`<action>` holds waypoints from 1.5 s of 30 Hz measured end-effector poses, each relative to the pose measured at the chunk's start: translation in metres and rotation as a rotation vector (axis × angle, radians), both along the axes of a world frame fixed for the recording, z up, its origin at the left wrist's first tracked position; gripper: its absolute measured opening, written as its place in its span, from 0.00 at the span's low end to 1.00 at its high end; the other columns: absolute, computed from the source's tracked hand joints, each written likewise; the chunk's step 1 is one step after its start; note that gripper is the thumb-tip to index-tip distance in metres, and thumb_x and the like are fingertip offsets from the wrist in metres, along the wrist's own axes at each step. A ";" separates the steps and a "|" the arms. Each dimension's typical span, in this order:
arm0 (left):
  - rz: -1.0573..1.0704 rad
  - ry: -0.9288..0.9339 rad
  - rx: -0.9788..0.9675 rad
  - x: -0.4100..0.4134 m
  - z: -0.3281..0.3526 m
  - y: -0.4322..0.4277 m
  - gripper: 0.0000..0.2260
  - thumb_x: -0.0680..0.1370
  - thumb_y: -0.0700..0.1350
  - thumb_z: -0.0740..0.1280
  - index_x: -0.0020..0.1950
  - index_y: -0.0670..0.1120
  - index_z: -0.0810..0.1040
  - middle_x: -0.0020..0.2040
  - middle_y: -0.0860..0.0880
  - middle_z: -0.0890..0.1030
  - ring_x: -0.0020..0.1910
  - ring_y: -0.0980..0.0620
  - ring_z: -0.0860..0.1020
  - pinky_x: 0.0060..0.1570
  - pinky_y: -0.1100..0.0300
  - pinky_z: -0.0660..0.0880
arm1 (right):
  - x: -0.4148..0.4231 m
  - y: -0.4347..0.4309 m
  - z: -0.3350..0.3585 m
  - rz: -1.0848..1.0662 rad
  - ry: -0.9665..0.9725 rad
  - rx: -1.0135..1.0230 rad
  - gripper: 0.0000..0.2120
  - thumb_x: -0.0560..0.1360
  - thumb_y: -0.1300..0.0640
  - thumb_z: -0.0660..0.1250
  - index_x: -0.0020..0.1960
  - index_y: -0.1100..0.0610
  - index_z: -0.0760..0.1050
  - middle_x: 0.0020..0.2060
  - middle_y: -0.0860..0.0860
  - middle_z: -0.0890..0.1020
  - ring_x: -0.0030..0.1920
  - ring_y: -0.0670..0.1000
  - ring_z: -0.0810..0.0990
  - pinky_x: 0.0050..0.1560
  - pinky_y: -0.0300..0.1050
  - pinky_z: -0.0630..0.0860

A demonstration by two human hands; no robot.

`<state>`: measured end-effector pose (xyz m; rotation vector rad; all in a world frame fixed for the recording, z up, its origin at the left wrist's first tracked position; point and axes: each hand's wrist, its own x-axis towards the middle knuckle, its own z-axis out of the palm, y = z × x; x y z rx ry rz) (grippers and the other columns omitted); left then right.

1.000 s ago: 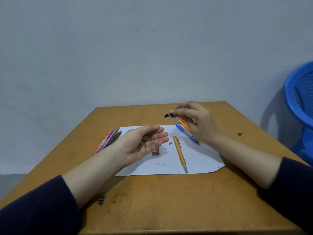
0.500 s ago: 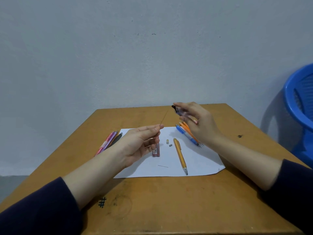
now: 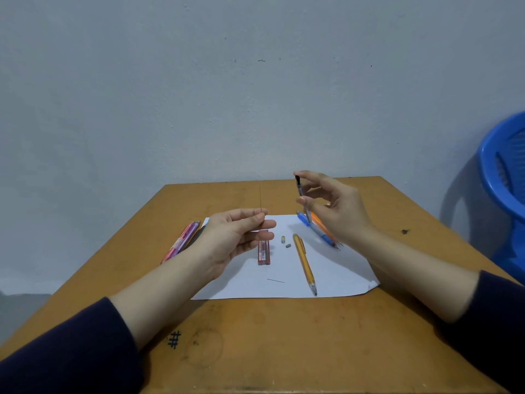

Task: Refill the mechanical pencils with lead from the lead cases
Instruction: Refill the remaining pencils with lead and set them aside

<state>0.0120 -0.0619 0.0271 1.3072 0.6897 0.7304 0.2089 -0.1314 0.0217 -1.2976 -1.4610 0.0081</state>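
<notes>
My left hand [image 3: 237, 236] pinches a thin lead stick [image 3: 260, 199] that points straight up. My right hand [image 3: 332, 207] holds a clear mechanical pencil [image 3: 300, 191] upright by its barrel, black end on top, a short way to the right of the lead. On the white paper [image 3: 335, 277] lie a red lead case [image 3: 264, 251], a yellow pencil [image 3: 304, 263], a blue pencil [image 3: 316, 230] and an orange pencil [image 3: 322, 224] partly behind my right hand. A loose lead [image 3: 275, 280] and two small caps [image 3: 285, 242] also lie on the paper.
Pink and purple pencils [image 3: 181, 241] lie left of the paper on the wooden table [image 3: 284, 336]. A blue plastic chair [image 3: 502, 177] stands at the right. A grey wall is behind the table's far edge.
My left hand turned the lead upright and lifted it slightly. My right hand raised the clear pencil from a slant to vertical.
</notes>
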 end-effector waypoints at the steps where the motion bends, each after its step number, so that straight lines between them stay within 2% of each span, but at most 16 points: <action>1: 0.010 0.002 0.006 0.000 -0.001 0.001 0.06 0.78 0.40 0.67 0.53 0.43 0.80 0.46 0.45 0.85 0.43 0.50 0.84 0.36 0.66 0.77 | 0.000 0.000 0.000 0.007 0.027 -0.009 0.22 0.74 0.62 0.69 0.58 0.37 0.72 0.46 0.43 0.80 0.47 0.43 0.81 0.49 0.43 0.81; 3: 0.041 0.006 0.029 0.000 -0.002 0.004 0.05 0.78 0.40 0.67 0.52 0.44 0.80 0.46 0.46 0.85 0.43 0.50 0.84 0.36 0.66 0.76 | 0.000 -0.001 0.001 0.034 0.085 -0.028 0.19 0.74 0.62 0.69 0.56 0.39 0.74 0.46 0.45 0.80 0.47 0.48 0.82 0.49 0.50 0.81; 6: 0.101 0.015 0.082 0.000 -0.004 0.008 0.04 0.78 0.40 0.67 0.51 0.44 0.80 0.44 0.46 0.86 0.41 0.52 0.84 0.38 0.64 0.76 | -0.002 -0.001 0.002 0.068 0.138 -0.051 0.18 0.74 0.63 0.69 0.56 0.43 0.75 0.45 0.49 0.80 0.47 0.51 0.83 0.50 0.53 0.81; 10: 0.171 0.022 0.150 0.000 -0.005 0.013 0.03 0.78 0.40 0.67 0.50 0.44 0.79 0.42 0.47 0.85 0.38 0.54 0.84 0.41 0.63 0.76 | -0.009 -0.001 0.005 0.131 0.248 -0.069 0.16 0.75 0.67 0.66 0.57 0.50 0.75 0.47 0.54 0.81 0.48 0.51 0.84 0.53 0.53 0.80; 13: 0.239 0.046 0.211 -0.001 -0.007 0.020 0.03 0.78 0.40 0.68 0.48 0.45 0.81 0.42 0.49 0.85 0.40 0.55 0.84 0.43 0.62 0.76 | -0.019 -0.001 0.011 0.207 0.411 -0.075 0.14 0.77 0.71 0.62 0.55 0.55 0.74 0.45 0.59 0.82 0.47 0.53 0.84 0.51 0.50 0.81; 16: 0.315 0.076 0.309 -0.003 -0.009 0.027 0.03 0.76 0.40 0.70 0.45 0.48 0.82 0.41 0.49 0.84 0.41 0.54 0.82 0.41 0.62 0.76 | -0.027 0.003 0.017 0.258 0.504 -0.117 0.12 0.76 0.71 0.63 0.55 0.58 0.74 0.42 0.59 0.84 0.47 0.55 0.84 0.48 0.48 0.81; 19: 0.365 0.116 0.404 -0.006 -0.009 0.033 0.03 0.76 0.41 0.70 0.46 0.48 0.82 0.41 0.49 0.83 0.40 0.55 0.80 0.37 0.64 0.76 | -0.035 0.012 0.022 0.239 0.409 -0.220 0.12 0.75 0.68 0.66 0.54 0.54 0.75 0.40 0.57 0.85 0.49 0.51 0.84 0.53 0.48 0.78; 21: 0.379 0.131 0.448 -0.009 -0.009 0.038 0.04 0.76 0.41 0.70 0.45 0.50 0.82 0.40 0.49 0.83 0.39 0.55 0.79 0.37 0.63 0.75 | -0.040 0.018 0.024 0.235 0.371 -0.275 0.12 0.75 0.69 0.66 0.53 0.54 0.75 0.39 0.62 0.84 0.49 0.52 0.84 0.54 0.49 0.78; 23: 0.393 0.148 0.474 -0.012 -0.009 0.043 0.05 0.76 0.42 0.70 0.44 0.53 0.82 0.41 0.49 0.83 0.39 0.56 0.78 0.38 0.61 0.75 | -0.045 0.025 0.026 0.217 0.336 -0.327 0.12 0.74 0.71 0.66 0.51 0.56 0.74 0.41 0.66 0.82 0.47 0.53 0.84 0.50 0.45 0.80; 25: 0.400 0.159 0.481 -0.013 -0.010 0.047 0.04 0.76 0.43 0.71 0.44 0.53 0.82 0.41 0.50 0.83 0.38 0.57 0.77 0.38 0.62 0.74 | -0.049 0.035 0.025 0.189 0.308 -0.381 0.13 0.73 0.72 0.66 0.49 0.56 0.75 0.39 0.63 0.80 0.40 0.53 0.81 0.45 0.41 0.80; 27: 0.408 0.149 0.474 -0.014 -0.010 0.051 0.03 0.76 0.42 0.71 0.47 0.49 0.83 0.41 0.50 0.83 0.37 0.58 0.77 0.38 0.64 0.73 | -0.053 0.044 0.022 0.146 0.281 -0.431 0.13 0.73 0.72 0.66 0.51 0.55 0.75 0.37 0.57 0.78 0.37 0.52 0.79 0.47 0.45 0.79; 30: 0.418 0.131 0.469 -0.016 -0.010 0.055 0.04 0.76 0.41 0.70 0.48 0.46 0.83 0.40 0.48 0.83 0.36 0.56 0.77 0.37 0.64 0.72 | -0.057 0.058 0.017 0.095 0.241 -0.489 0.14 0.73 0.70 0.68 0.56 0.57 0.77 0.38 0.56 0.78 0.37 0.51 0.79 0.49 0.47 0.80; 34: 0.415 0.122 0.480 -0.017 -0.011 0.060 0.04 0.75 0.41 0.71 0.48 0.47 0.83 0.39 0.50 0.82 0.35 0.58 0.76 0.35 0.67 0.71 | -0.063 0.066 0.015 0.092 0.239 -0.613 0.11 0.73 0.69 0.68 0.54 0.60 0.78 0.37 0.52 0.79 0.36 0.48 0.80 0.41 0.38 0.80; 38: 0.404 0.117 0.484 -0.017 -0.013 0.063 0.03 0.75 0.41 0.71 0.46 0.49 0.83 0.38 0.51 0.82 0.35 0.58 0.76 0.33 0.69 0.71 | -0.067 0.073 0.009 0.098 0.188 -0.729 0.12 0.74 0.67 0.68 0.57 0.62 0.78 0.36 0.52 0.80 0.36 0.46 0.80 0.39 0.35 0.78; 41: 0.397 0.104 0.478 -0.017 -0.014 0.065 0.03 0.74 0.41 0.72 0.46 0.49 0.83 0.37 0.53 0.82 0.34 0.60 0.76 0.32 0.70 0.71 | -0.069 0.074 0.007 0.096 0.081 -0.791 0.12 0.74 0.64 0.69 0.58 0.61 0.78 0.39 0.52 0.80 0.38 0.46 0.79 0.35 0.32 0.75; 45: 0.390 0.100 0.484 -0.016 -0.015 0.067 0.03 0.74 0.41 0.72 0.47 0.47 0.84 0.37 0.53 0.82 0.32 0.63 0.76 0.31 0.74 0.70 | -0.070 0.076 0.004 0.058 -0.130 -0.841 0.13 0.75 0.59 0.69 0.59 0.57 0.79 0.40 0.49 0.77 0.39 0.45 0.73 0.34 0.33 0.68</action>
